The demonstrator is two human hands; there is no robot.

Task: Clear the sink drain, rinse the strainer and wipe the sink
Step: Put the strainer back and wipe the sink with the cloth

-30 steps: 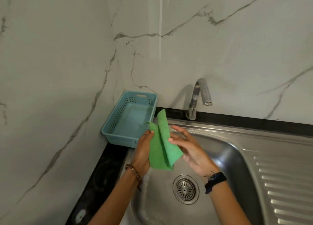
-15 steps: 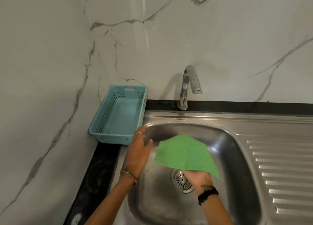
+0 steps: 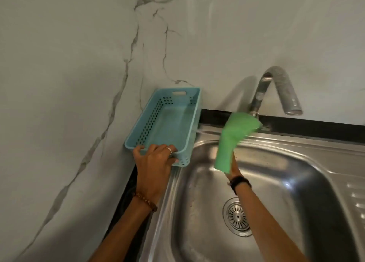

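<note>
A green cloth (image 3: 234,135) covers most of my right hand (image 3: 233,168), which presses it against the back rim of the steel sink (image 3: 292,143), just below the tap's base. The round metal strainer (image 3: 236,215) sits in the drain at the bottom of the basin, partly behind my right forearm. My left hand (image 3: 154,161) grips the near edge of a light blue plastic basket (image 3: 167,123) that stands on the counter left of the sink.
A curved metal tap (image 3: 280,90) rises from the back ledge, with no water running. Marbled grey walls close in at the back and left. A black counter strip (image 3: 126,198) runs left of the sink. The ribbed drainboard (image 3: 357,202) lies to the right.
My right hand has carried the green cloth from over the drain up to the sink's back rim by the tap. My left hand has moved from the sink's edge onto the blue basket.
</note>
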